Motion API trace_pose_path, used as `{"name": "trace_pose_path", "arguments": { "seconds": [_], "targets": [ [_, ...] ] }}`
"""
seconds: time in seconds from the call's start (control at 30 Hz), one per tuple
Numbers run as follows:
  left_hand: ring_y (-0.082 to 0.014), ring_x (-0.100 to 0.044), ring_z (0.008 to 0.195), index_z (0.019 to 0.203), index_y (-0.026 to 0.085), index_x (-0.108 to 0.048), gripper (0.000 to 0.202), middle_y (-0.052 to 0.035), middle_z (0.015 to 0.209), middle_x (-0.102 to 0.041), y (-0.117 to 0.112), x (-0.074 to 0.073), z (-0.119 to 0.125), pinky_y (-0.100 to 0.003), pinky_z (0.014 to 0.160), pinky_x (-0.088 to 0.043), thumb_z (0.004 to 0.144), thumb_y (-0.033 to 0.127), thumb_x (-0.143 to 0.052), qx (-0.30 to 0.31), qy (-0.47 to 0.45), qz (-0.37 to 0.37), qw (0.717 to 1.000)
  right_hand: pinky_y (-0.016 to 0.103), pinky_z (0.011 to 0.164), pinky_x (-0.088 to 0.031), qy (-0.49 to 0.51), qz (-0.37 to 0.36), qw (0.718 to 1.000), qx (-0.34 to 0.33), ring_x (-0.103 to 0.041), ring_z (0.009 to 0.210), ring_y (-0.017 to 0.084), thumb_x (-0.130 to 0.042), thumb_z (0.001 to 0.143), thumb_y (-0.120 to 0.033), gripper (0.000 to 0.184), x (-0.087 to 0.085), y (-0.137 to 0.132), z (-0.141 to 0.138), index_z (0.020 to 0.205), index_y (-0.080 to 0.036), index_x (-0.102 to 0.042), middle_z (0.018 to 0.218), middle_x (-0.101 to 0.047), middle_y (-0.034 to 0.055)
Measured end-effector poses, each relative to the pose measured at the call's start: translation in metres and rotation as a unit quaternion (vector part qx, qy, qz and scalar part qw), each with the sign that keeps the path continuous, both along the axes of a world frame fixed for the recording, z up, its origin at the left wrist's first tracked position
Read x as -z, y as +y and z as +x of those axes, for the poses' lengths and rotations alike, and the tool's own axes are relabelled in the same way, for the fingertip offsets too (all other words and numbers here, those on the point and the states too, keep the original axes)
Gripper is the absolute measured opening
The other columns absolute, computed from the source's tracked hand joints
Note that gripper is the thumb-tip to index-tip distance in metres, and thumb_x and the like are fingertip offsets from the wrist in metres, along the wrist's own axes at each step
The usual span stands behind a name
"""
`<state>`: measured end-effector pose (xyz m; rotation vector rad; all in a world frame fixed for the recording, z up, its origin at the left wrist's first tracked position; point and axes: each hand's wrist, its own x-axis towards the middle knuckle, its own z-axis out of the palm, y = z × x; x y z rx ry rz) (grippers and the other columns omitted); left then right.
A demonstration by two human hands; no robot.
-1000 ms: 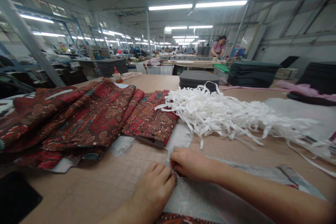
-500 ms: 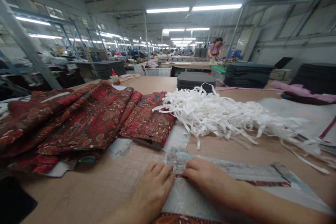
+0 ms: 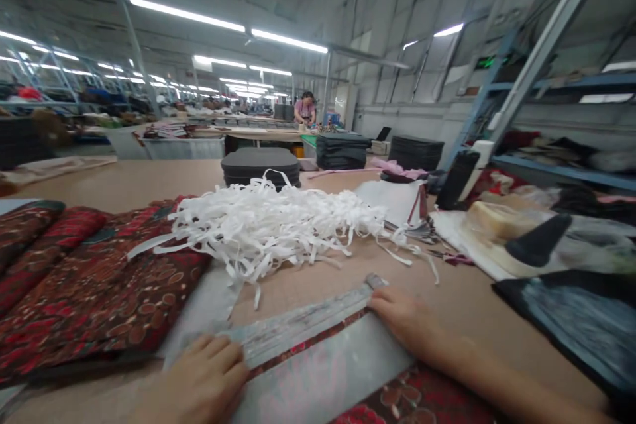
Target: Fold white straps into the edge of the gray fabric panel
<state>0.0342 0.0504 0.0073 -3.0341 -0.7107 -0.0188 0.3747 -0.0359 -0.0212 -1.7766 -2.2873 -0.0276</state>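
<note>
A fabric piece [image 3: 303, 381] lies with its pale grey back up, its patterned side showing at the near edge. Along its far side runs a long greyish, semi-clear flat strip [image 3: 303, 317], with a narrow band of red-brown print beside it. My left hand [image 3: 211, 368] is closed at the left end of the folded edge, slightly blurred. At the right end, my right hand [image 3: 405, 318] grips the edge, its fingertips close to the strip's dark end. Both thumbs are mostly hidden.
Behind the work lies a heap of white ribbons [image 3: 278, 222]. Patterned red-brown fabric [image 3: 99, 278] is piled at left. Dark stacked pads [image 3: 261, 165] stand farther back. At right are a black-and-white bottle [image 3: 467, 175], purple-handled scissors [image 3: 457, 259] and a dark cloth [image 3: 571, 318]. A person [image 3: 305, 109] works in the distance.
My view has turned to the right. My hands, close together before, are now far apart, the right one having moved along the folded edge to its right end.
</note>
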Motion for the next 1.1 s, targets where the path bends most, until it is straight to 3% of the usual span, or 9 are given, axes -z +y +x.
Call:
{"name": "trace_pose_path", "arguments": {
  "seconds": [0.07, 0.13, 0.3, 0.43, 0.63, 0.8, 1.1],
  "targets": [
    [-0.0193, -0.057, 0.078, 0.082, 0.021, -0.063, 0.017, -0.0026, 0.087, -0.065, -0.003, -0.011, 0.044, -0.029, 0.070, -0.042, 0.084, 0.012, -0.048, 0.037, 0.040, -0.049, 0.997, 0.029, 0.076, -0.043, 0.060, -0.009, 0.995, 0.075, -0.055, 0.085, 0.019, -0.038, 0.086, -0.013, 0.022, 0.002, 0.003, 0.015, 0.086, -0.018, -0.060, 0.088, -0.060, 0.0071],
    [-0.0191, -0.056, 0.082, 0.086, 0.020, -0.061, 0.016, -0.0030, 0.093, -0.063, -0.003, -0.011, 0.086, -0.029, 0.073, -0.042, 0.087, 0.013, -0.047, 0.082, 0.028, -0.062, 0.994, 0.028, 0.074, -0.043, 0.101, -0.029, 0.986, 0.126, -0.056, 0.080, 0.018, -0.041, 0.084, -0.014, 0.018, 0.002, 0.008, 0.024, 0.080, -0.018, -0.058, 0.083, -0.060, 0.0057],
    [-0.0203, -0.054, 0.082, 0.094, 0.018, -0.059, 0.019, -0.0050, 0.091, -0.061, 0.006, 0.012, 0.168, -0.030, 0.072, -0.042, 0.091, 0.018, -0.041, 0.149, -0.030, -0.007, 0.988, 0.028, 0.072, -0.042, 0.132, -0.037, 0.976, 0.172, -0.056, 0.079, 0.018, -0.045, 0.081, -0.014, 0.015, 0.005, 0.020, 0.032, 0.076, -0.017, -0.059, 0.080, -0.062, 0.0057],
    [-0.0217, -0.054, 0.085, 0.099, 0.016, -0.059, 0.024, -0.0064, 0.093, -0.060, 0.007, 0.026, 0.204, -0.031, 0.073, -0.042, 0.092, 0.017, -0.036, 0.150, -0.040, 0.016, 0.988, 0.026, 0.071, -0.041, 0.149, -0.035, 0.972, 0.179, -0.056, 0.078, 0.017, -0.045, 0.081, -0.014, 0.016, 0.011, 0.021, 0.036, 0.077, -0.017, -0.060, 0.080, -0.063, 0.0053],
    [-0.0223, -0.054, 0.086, 0.107, 0.017, -0.056, 0.024, -0.0057, 0.094, -0.059, 0.005, 0.035, 0.216, -0.032, 0.074, -0.041, 0.091, 0.020, -0.038, 0.136, -0.058, 0.033, 0.989, 0.026, 0.074, -0.040, 0.173, -0.037, 0.967, 0.182, -0.057, 0.081, 0.017, -0.047, 0.081, -0.014, 0.016, 0.013, 0.022, 0.037, 0.076, -0.016, -0.062, 0.082, -0.064, 0.0059],
    [-0.0228, -0.053, 0.087, 0.112, 0.019, -0.053, 0.027, -0.0058, 0.095, -0.059, 0.003, 0.036, 0.215, -0.033, 0.074, -0.041, 0.092, 0.021, -0.035, 0.128, -0.067, 0.039, 0.989, 0.023, 0.062, -0.039, 0.180, -0.061, 0.963, 0.192, -0.056, 0.070, 0.015, -0.051, 0.080, -0.020, 0.015, 0.004, 0.026, 0.037, 0.071, -0.016, -0.062, 0.073, -0.064, 0.0037],
    [-0.0243, -0.053, 0.089, 0.112, 0.017, -0.054, 0.029, -0.0084, 0.097, -0.059, -0.001, 0.034, 0.216, -0.035, 0.076, -0.041, 0.092, 0.018, -0.033, 0.112, -0.054, 0.033, 0.992, 0.022, 0.053, -0.029, 0.146, -0.105, 0.966, 0.188, -0.047, 0.059, 0.012, -0.054, 0.067, -0.009, 0.008, 0.000, 0.042, 0.038, 0.067, -0.016, -0.058, 0.064, -0.057, -0.0002]
  ]
}}
